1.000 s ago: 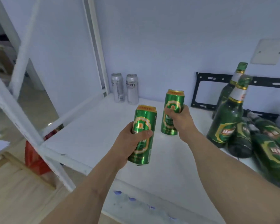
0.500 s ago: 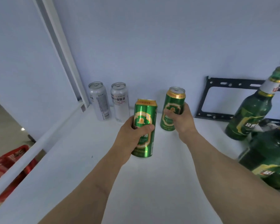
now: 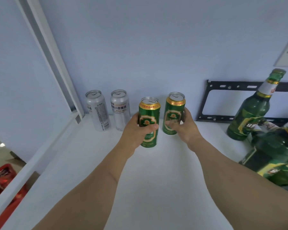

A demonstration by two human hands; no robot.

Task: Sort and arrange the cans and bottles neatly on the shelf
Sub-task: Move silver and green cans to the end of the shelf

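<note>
Gripping one green can in each hand, both upright over the white shelf (image 3: 156,180). Left hand (image 3: 136,130) wrapping the left green can (image 3: 149,120) around its middle, thumb across the label, fingers hidden behind; can body rising at twelve o'clock from the fist, base showing below it at six. Right hand (image 3: 184,128) clasping the right green can (image 3: 173,113) from its three o'clock side, thumb lying on the front, top standing clear above.

Probably holding them side by side to extend the row begun by two silver cans (image 3: 109,110) standing against the back wall at nine o'clock of the left can. Keeping grips low on the bodies likely to set bases down flat. Green bottles (image 3: 251,112) waiting at three o'clock, one upright, others lying down nearer the viewer, seemingly unsorted. Impossible to tell whether either base is touching the shelf.
</note>
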